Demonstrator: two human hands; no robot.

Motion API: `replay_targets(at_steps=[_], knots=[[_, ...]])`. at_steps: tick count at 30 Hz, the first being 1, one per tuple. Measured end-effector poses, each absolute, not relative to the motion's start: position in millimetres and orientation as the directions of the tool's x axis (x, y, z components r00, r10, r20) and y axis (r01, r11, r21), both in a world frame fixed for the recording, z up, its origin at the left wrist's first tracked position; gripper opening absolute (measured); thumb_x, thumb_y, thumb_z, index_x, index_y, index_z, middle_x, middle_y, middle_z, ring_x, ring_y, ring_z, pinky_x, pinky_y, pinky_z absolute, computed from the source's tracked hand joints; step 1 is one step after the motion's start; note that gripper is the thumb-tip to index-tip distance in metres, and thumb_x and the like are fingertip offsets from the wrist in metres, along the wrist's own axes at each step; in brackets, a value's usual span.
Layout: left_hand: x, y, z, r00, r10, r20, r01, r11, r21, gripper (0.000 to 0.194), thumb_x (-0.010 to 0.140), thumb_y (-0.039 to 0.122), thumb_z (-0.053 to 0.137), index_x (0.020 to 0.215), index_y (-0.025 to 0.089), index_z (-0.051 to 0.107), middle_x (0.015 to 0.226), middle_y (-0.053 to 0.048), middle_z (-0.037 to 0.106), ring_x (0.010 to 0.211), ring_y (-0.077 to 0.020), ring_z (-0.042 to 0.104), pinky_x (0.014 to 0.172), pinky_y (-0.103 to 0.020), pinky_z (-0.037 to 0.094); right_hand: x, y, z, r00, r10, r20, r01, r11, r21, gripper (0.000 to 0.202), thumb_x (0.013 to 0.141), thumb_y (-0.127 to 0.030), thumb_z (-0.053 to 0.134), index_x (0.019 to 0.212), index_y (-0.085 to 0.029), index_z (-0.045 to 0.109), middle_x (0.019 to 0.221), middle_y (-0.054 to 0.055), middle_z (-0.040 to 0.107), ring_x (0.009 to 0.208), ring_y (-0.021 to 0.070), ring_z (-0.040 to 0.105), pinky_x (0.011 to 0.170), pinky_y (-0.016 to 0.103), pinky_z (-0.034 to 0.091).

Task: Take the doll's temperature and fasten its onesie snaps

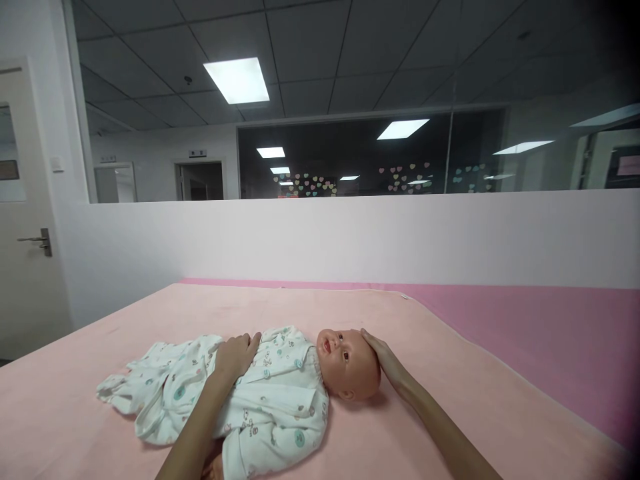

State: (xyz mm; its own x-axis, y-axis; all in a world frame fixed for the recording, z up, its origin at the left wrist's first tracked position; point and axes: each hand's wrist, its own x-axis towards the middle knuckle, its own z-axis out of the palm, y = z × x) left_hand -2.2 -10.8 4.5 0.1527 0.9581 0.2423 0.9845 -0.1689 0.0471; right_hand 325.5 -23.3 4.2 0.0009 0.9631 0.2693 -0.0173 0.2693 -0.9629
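Note:
A baby doll [350, 367] lies on its back on a peach-pink sheet, its head toward the right. It wears a white patterned top [285, 393] and matching trousers [175, 380]. My left hand [236, 355] rests on the doll's middle, where top and trousers meet, its fingers laid over the cloth. Against the top of the doll's head lies my right hand [384, 357], fingers stretched out and touching it without wrapping round. One small doll hand [214, 463] shows beneath my left forearm.
The peach-pink sheet [450, 413] covers most of a padded pink surface [550, 340]. A low white wall [375, 240] with a wide glass window [350, 80] above it runs along the back. A door [27, 267] with a lever handle stands at the left.

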Motion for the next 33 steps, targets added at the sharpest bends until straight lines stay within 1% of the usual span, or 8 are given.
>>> replay_targets(at_steps=[3,7,12,16,20,26,30,33], knots=[[-2,-10,3,0.124,0.962,0.245,0.983,-0.152,0.099,0.040,0.088,0.032,0.022,0.106,0.020,0.055,0.089,-0.011,0.063,0.080,-0.0270,0.057,0.068,-0.037,0.038,327,-24,5,0.168,0.949,0.266,0.021,0.267,-0.964,0.057,0.056,-0.060,0.064,0.091,-0.015,0.065,0.111,0.008,0.059,0.113,0.0253,0.046,0.100,0.038,0.032],[-2,-9,2,0.062,0.969,0.240,0.980,-0.104,0.167,0.046,0.088,0.039,0.019,0.093,0.017,0.060,0.082,-0.011,0.064,0.078,-0.0268,0.058,0.068,-0.037,0.038,326,-29,7,-0.003,0.983,0.184,-0.020,0.184,-0.983,0.052,0.064,-0.058,0.058,0.088,-0.013,0.065,0.100,0.008,0.064,0.105,0.0261,0.052,0.094,0.038,0.038],[-2,-9,2,0.077,0.967,0.244,0.968,-0.131,0.216,0.052,0.087,0.045,0.015,0.081,0.017,0.058,0.085,-0.010,0.063,0.081,-0.0265,0.057,0.069,-0.038,0.039,322,-28,8,0.106,0.980,0.168,-0.048,0.174,-0.984,0.050,0.061,-0.056,0.062,0.086,-0.014,0.065,0.096,0.006,0.065,0.107,0.0252,0.051,0.096,0.036,0.036],[-3,-8,0,0.073,0.968,0.240,0.958,-0.135,0.254,0.045,0.086,0.045,0.021,0.090,0.018,0.056,0.094,-0.010,0.061,0.089,-0.0272,0.055,0.074,-0.040,0.039,317,-30,9,-0.029,0.998,0.061,-0.115,0.057,-0.992,0.047,0.066,-0.056,0.056,0.082,-0.013,0.066,0.089,0.009,0.067,0.098,0.0248,0.057,0.094,0.035,0.039],[-3,-7,1,0.072,0.948,0.309,0.931,-0.175,0.320,0.040,0.084,0.042,0.031,0.109,0.020,0.051,0.108,-0.009,0.055,0.098,-0.0264,0.051,0.081,-0.041,0.038,312,-34,10,0.003,0.999,0.043,-0.144,0.043,-0.989,0.044,0.068,-0.054,0.056,0.081,-0.014,0.066,0.086,0.009,0.067,0.094,0.0246,0.059,0.092,0.035,0.041],[12,-24,19,0.262,0.855,0.448,0.621,-0.504,0.600,0.039,0.079,0.043,0.046,0.112,0.024,0.053,0.118,-0.005,0.051,0.104,-0.0191,0.049,0.092,-0.031,0.035,306,-36,12,0.013,0.995,0.096,-0.153,0.097,-0.983,0.043,0.069,-0.055,0.053,0.078,-0.015,0.065,0.083,0.008,0.068,0.087,0.0248,0.061,0.086,0.036,0.044],[27,-35,23,0.508,0.784,0.356,0.403,-0.581,0.707,0.041,0.063,0.041,0.067,0.099,0.022,0.064,0.114,-0.005,0.056,0.107,-0.0211,0.047,0.092,-0.027,0.035,305,-36,9,0.132,0.981,0.145,-0.031,0.150,-0.988,0.043,0.072,-0.055,0.048,0.077,-0.015,0.063,0.084,0.007,0.067,0.088,0.0250,0.060,0.083,0.036,0.045],[33,-34,20,0.455,0.808,0.374,0.414,-0.564,0.715,0.027,0.066,0.041,0.064,0.081,0.018,0.070,0.090,-0.005,0.064,0.091,-0.0205,0.054,0.081,-0.026,0.039,309,-37,8,0.345,0.887,0.308,0.236,0.236,-0.943,0.041,0.074,-0.052,0.044,0.083,-0.016,0.061,0.093,0.008,0.064,0.092,0.0255,0.057,0.084,0.038,0.043]])
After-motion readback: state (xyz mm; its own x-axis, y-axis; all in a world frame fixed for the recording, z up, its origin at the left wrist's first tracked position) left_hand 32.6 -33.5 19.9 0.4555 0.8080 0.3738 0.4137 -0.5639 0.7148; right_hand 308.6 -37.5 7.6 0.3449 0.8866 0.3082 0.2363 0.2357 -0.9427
